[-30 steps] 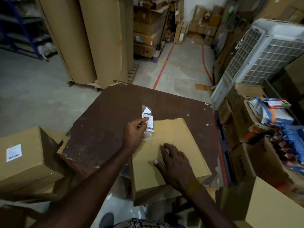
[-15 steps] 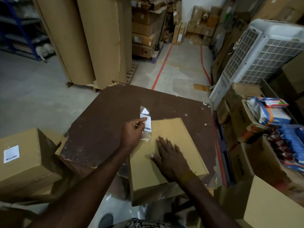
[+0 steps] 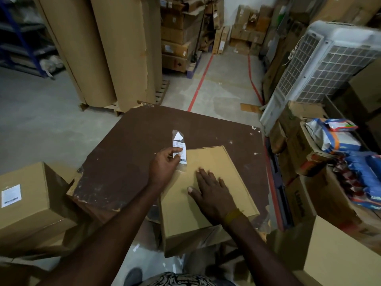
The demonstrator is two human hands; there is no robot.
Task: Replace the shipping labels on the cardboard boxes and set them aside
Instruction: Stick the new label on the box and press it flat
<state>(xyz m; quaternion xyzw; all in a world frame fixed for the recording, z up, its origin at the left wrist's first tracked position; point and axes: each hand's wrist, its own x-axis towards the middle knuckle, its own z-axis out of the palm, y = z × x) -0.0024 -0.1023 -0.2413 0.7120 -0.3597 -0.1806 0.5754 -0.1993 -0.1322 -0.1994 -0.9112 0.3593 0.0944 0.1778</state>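
Here hands: left [image 3: 165, 162] pinches label [image 3: 179, 148]; right [image 3: 210, 193] presses box [image 3: 233, 174].

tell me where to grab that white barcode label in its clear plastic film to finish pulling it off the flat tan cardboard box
Pinch the white barcode label in its clear plastic film low down, near where the film meets the flat tan cardboard box at its far left corner. Come from the left, as the left hand does. The strip stands free above the box there, and the right hand lies flat on the lid, probably steadying it.

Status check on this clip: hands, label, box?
Left hand pinching label in clear film at box corner. Right hand flat on cardboard box. Nothing in the way.
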